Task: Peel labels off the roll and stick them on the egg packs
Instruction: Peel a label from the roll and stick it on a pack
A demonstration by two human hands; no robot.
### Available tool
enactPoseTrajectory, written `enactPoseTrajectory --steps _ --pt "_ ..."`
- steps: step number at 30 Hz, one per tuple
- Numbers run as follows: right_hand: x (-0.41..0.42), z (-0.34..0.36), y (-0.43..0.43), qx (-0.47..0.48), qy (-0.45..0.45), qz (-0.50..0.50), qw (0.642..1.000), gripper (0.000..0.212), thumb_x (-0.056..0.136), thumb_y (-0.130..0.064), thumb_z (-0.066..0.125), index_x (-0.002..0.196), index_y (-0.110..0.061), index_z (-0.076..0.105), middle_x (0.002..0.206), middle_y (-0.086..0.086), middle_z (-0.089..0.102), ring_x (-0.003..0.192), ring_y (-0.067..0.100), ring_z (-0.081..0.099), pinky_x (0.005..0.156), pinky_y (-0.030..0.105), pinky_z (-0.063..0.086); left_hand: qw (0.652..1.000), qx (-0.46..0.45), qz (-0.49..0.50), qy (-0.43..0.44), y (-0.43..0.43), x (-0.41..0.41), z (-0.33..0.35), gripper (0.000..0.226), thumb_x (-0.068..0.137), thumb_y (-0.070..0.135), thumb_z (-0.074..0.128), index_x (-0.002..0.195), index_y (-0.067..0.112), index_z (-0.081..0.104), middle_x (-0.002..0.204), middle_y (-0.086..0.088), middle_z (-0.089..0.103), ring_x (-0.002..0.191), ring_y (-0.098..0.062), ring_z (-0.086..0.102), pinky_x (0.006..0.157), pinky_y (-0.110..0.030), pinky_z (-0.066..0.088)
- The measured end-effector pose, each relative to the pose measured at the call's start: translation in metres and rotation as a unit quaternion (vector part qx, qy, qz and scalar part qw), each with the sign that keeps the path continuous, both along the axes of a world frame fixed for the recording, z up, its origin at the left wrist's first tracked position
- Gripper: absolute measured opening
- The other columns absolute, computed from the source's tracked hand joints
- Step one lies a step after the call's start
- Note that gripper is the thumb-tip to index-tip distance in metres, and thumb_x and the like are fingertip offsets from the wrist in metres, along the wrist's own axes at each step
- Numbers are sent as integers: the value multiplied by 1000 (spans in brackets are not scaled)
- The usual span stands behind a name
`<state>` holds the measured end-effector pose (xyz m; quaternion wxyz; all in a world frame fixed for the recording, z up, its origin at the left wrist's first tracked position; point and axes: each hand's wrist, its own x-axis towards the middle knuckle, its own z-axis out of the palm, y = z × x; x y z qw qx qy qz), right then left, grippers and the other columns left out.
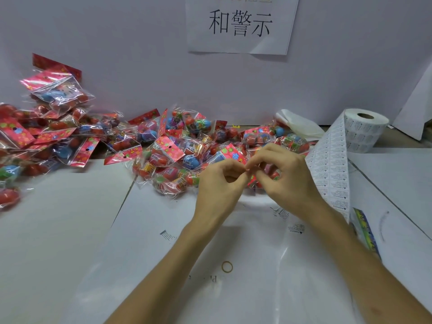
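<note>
1. The left hand (219, 185) and the right hand (286, 181) are held together over the middle of the table (58, 230), just in front of the central heap of egg packs (177, 155).
2. The thumb and forefinger of each hand are curled, and the tips of both hands are pressed onto one small item (248, 169). It is too small to be identified.
3. The label roll (364, 130) is stood on end near the far right corner of the table.
4. A label strip (328, 169) is unrolled from it towards the near edge and passes just beside the right wrist.
5. A second pile of packs (46, 127) is heaped at the far left corner, against the wall.
6. Loose labels (296, 228) are stuck flat on the surface near the wrists.
7. A paper sign (240, 24) is fixed to the wall above.
</note>
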<state>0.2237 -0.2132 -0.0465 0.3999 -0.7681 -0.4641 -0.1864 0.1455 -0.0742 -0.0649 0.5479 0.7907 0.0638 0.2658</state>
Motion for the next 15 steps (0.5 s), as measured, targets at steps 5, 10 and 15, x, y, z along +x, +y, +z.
enactPoseTrajectory --steps 5,10,15 --pt "-6 4 1 42 33 -21 998 28 89 -7 75 115 -18 72 103 -2 68 89 13 65 73 26 54 997 -80 6 5 2 1 2 6 92 13 74 89 13 79 76 1 74 71 -10 69 64 -16 51" --pt "-2 8 -4 54 71 -69 994 9 89 -10 77 96 -16 75 94 -5 69 84 7 64 69 21 54 996 -83 19 10 1 0 4 4 92 13 74 90 13 78 79 -2 75 73 -12 70 63 -14 49" --pt "-2 8 -4 33 71 -64 995 7 86 -11 79 90 -13 74 89 -9 67 80 7 64 68 23 54 999 -23 24 -4 0 -1 3 7 92 12 73 94 8 78 82 -3 74 77 -16 71 76 -26 59"
